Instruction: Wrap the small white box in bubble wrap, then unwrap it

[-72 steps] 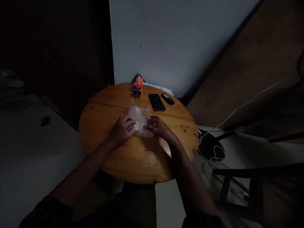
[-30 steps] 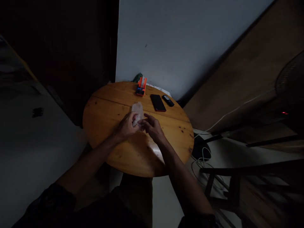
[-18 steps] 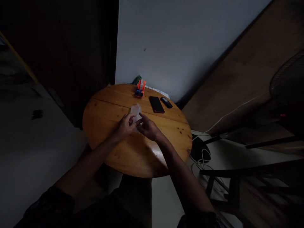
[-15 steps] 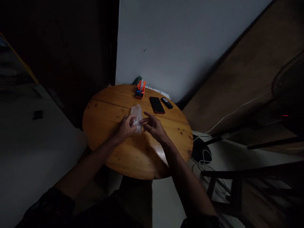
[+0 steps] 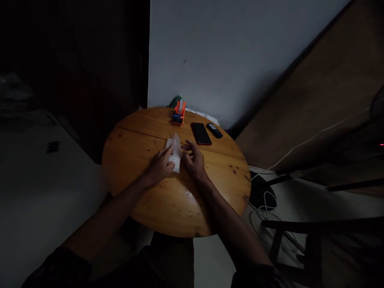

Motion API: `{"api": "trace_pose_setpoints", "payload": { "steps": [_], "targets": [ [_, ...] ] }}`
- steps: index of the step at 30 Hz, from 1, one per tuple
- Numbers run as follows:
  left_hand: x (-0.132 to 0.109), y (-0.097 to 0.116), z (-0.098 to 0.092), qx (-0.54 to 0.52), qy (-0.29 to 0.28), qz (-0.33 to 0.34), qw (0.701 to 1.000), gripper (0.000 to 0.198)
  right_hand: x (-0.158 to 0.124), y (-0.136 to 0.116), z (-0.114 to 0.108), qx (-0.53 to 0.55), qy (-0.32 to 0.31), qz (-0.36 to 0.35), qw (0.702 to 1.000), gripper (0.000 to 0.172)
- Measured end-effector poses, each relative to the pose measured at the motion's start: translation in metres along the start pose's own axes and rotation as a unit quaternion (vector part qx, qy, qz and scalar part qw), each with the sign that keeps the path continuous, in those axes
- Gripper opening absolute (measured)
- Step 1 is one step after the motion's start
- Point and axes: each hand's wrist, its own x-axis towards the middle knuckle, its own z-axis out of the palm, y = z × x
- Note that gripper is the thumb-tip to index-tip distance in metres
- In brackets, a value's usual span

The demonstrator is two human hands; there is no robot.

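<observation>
Two forearms rise from the bottom of the frame to the middle of the round table [image 5: 168, 200]. There a wad of bubble wrap [image 5: 175, 154] lies between the hands. The left hand [image 5: 160, 166] rests against its left side, fingers stretched along it (the dim light hides whether that grip closes on it). The right hand [image 5: 195, 161] touches its right edge, grip spread. Farther up lie a phone [image 5: 201, 133] and a dark handset [image 5: 214, 130], just beside each other. An orange tape dispenser [image 5: 179, 113] stands at the far rim.
</observation>
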Motion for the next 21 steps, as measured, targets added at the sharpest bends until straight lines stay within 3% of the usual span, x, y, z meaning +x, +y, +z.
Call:
{"api": "trace_pose_setpoints", "payload": {
  "steps": [3,7,11,14,17,21],
  "targets": [
    [0.0,-0.002,0.0,0.006,-0.001,0.013,1.0,0.077,-0.005,-0.004,-0.003,-0.023,-0.01,-0.049,0.998,0.045],
    [0.0,-0.004,0.003,0.015,0.022,0.031,0.999,0.076,-0.005,-0.008,-0.003,-0.043,-0.086,-0.083,0.992,0.043],
    [-0.002,-0.001,0.002,0.057,0.089,0.056,0.993,0.065,-0.004,-0.005,0.0,-0.02,-0.139,-0.069,0.988,0.043],
    [-0.004,0.004,-0.001,0.084,0.101,0.064,0.989,0.045,-0.004,-0.002,0.001,0.026,-0.145,-0.032,0.989,0.047],
    [-0.005,0.007,-0.003,0.099,0.088,0.053,0.99,0.033,-0.001,-0.002,0.001,0.103,-0.132,0.026,0.986,0.051],
    [-0.005,0.008,-0.003,0.104,0.083,0.037,0.99,0.034,0.013,0.0,-0.006,0.141,-0.024,0.119,0.982,0.044]
  ]
}}
